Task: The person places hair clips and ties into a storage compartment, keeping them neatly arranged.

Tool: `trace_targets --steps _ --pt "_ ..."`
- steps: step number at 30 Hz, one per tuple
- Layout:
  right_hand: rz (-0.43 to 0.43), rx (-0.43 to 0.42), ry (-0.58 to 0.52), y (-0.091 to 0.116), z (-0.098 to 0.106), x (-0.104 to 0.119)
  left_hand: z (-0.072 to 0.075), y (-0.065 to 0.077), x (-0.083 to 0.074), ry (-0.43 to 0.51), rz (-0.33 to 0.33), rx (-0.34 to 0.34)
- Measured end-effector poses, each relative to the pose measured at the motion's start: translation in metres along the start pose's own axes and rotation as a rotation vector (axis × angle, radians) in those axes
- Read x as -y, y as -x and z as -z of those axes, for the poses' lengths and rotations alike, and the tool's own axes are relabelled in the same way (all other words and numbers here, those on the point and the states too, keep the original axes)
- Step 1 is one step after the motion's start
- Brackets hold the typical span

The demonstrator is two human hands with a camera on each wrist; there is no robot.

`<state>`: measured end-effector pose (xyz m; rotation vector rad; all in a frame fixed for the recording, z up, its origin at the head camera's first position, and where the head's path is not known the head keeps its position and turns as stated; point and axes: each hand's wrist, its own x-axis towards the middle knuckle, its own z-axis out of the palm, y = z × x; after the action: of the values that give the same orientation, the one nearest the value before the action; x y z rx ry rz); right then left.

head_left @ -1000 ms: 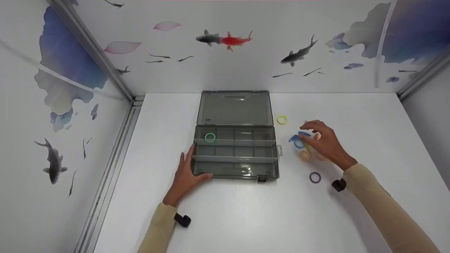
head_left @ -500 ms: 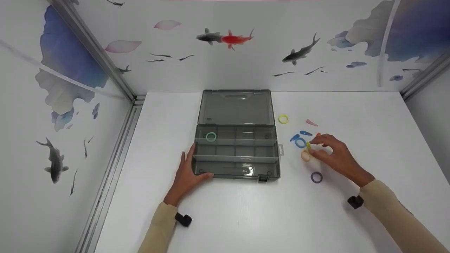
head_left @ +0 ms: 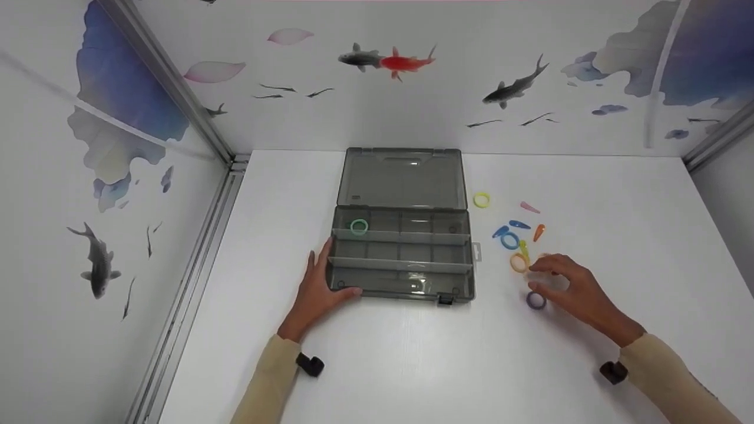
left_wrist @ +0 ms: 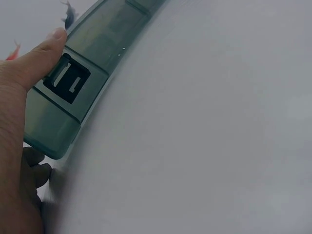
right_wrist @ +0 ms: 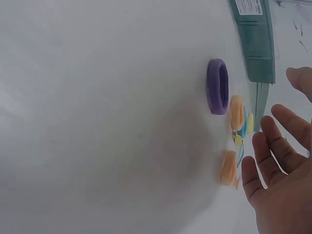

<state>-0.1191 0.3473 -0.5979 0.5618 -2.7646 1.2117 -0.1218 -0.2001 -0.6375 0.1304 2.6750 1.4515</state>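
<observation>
A grey see-through storage box point(head_left: 377, 281) lies with its lid laid back in the head view. My left hand point(head_left: 315, 297) grips its near left corner, thumb on the front edge and fingers along the side. One green hair tie point(head_left: 351, 227) sits in the back left compartment. My right hand point(head_left: 580, 294) hovers right of the box, thumb and forefinger apart with nothing visible between them. Close to its fingertips are a purple hair tie point(right_wrist: 213, 87) and an orange hair tie point(head_left: 512, 262). Another orange hair tie point(right_wrist: 229, 168) is mostly hidden by the hand in the head view.
Farther back lie a blue hair tie point(head_left: 510, 248), a yellow hair tie point(head_left: 475, 201), and several snap hair clips: pink point(head_left: 530, 207), blue point(head_left: 519, 224), orange point(head_left: 539, 232) and yellow point(head_left: 523, 247). A printed wall point(head_left: 412, 118) closes the back of the white table point(head_left: 412, 365).
My right hand has drawn back towards me from the clips to beside the purple hair tie, uncovering the orange and yellow clips. The left hand keeps its place on the box. The head view has shifted slightly.
</observation>
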Motion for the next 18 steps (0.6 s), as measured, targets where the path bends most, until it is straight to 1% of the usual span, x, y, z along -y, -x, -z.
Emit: trace_targets --steps 3,9,18 --pt "0.026 0.011 -0.002 0.007 -0.004 -0.002 0.001 0.0 -0.001 -0.001 -0.009 -0.003" --pt "0.051 0.026 0.003 0.019 -0.007 -0.008 0.001 -0.001 -0.001 -0.009 -0.022 -0.006" --pt "0.078 0.019 0.094 0.029 -0.006 -0.017 0.002 0.0 -0.001 -0.009 -0.022 -0.008"
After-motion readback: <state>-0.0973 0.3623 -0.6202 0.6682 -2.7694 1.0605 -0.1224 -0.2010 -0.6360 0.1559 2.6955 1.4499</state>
